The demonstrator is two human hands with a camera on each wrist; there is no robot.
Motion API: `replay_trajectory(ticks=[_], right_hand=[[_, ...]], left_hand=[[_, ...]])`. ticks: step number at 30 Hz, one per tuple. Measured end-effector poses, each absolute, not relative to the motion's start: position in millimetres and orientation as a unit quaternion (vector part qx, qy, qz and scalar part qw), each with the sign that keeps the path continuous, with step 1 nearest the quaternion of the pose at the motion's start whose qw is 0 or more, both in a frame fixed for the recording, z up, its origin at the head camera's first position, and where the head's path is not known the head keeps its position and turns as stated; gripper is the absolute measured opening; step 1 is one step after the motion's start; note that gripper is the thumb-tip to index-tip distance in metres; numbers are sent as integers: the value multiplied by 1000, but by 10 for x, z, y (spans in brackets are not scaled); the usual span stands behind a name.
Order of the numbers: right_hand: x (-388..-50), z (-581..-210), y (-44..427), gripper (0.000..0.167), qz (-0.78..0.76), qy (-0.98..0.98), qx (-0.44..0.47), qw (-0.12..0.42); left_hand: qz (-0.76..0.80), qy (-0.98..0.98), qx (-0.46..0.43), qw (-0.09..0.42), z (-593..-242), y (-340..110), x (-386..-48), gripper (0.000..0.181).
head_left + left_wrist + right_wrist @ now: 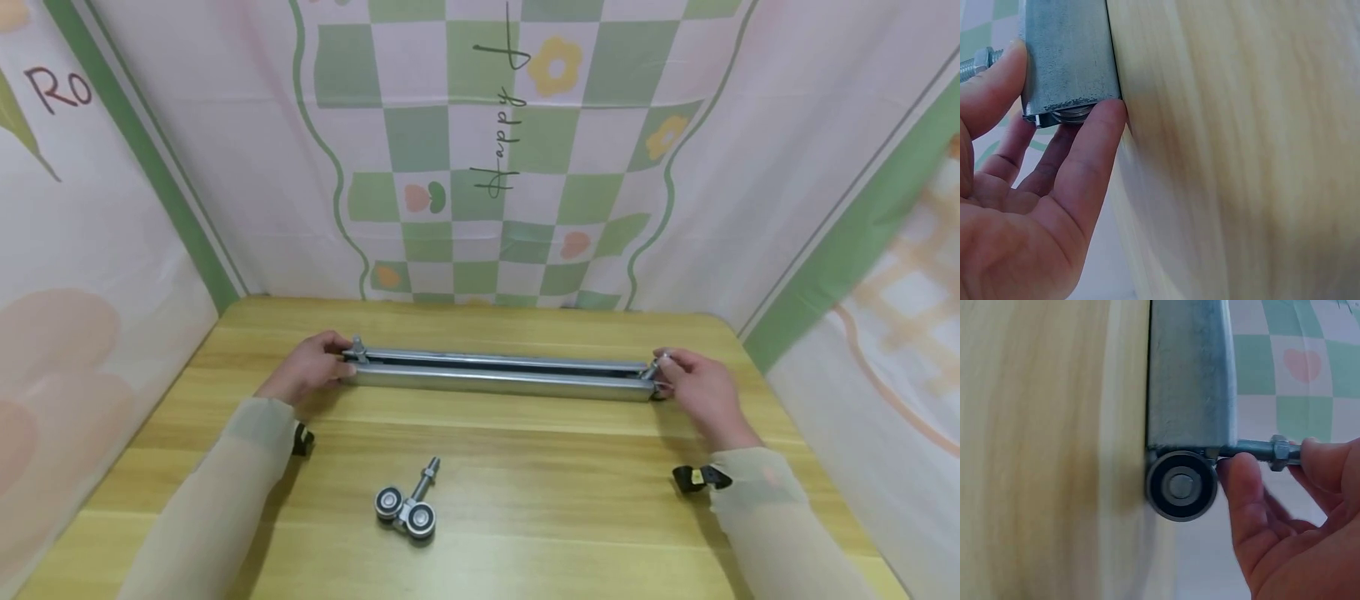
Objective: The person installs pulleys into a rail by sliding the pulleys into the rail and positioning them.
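A metal rail (495, 381) with a slot along its top lies across the table. The left hand (311, 367) grips its left end, thumb on the side and a fingertip at the end edge in the left wrist view; a bolt with a nut (982, 59) stands up there, and part of a wheel (1074, 115) shows inside the end. At the right end, the right hand (701, 392) pinches the bolt (1279, 453) of a roller, whose wheel (1181, 485) sits just outside the rail's end in the right wrist view.
Another roller (406, 512) with two visible wheels and a threaded bolt lies on the wooden table (555, 500), nearer than the rail. Patterned cloth (495, 142) hangs behind the table and along both sides.
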State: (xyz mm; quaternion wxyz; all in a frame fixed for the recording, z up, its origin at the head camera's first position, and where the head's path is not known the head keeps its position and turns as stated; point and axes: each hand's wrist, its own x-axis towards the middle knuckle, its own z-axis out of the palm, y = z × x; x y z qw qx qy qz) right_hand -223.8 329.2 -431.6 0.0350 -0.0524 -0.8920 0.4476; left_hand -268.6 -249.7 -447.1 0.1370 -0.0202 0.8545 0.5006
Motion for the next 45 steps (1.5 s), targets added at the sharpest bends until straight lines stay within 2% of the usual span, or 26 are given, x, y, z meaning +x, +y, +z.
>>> replay_trajectory(ticks=[6, 12, 23, 35, 45], right_hand=[[-2222, -4242, 3248, 56, 387, -919, -44, 65], [-2216, -4202, 3222, 39, 321, -939, -17, 123], [-2241, -4204, 3166, 26, 260, -952, 12, 159], [-2252, -4221, 3137, 25, 258, -951, 20, 169], [-2292, -4169, 2930, 27, 268, -954, 28, 133]], left_hand=[[496, 857, -19, 137, -4491, -2503, -2693, 42], [502, 853, -19, 138, -4499, -2510, -2700, 43], [497, 857, -17, 137, -4479, -2485, -2696, 45], [497, 856, -22, 142, -4456, -2494, -2681, 44], [497, 855, -25, 144, -4444, -2495, -2678, 43]])
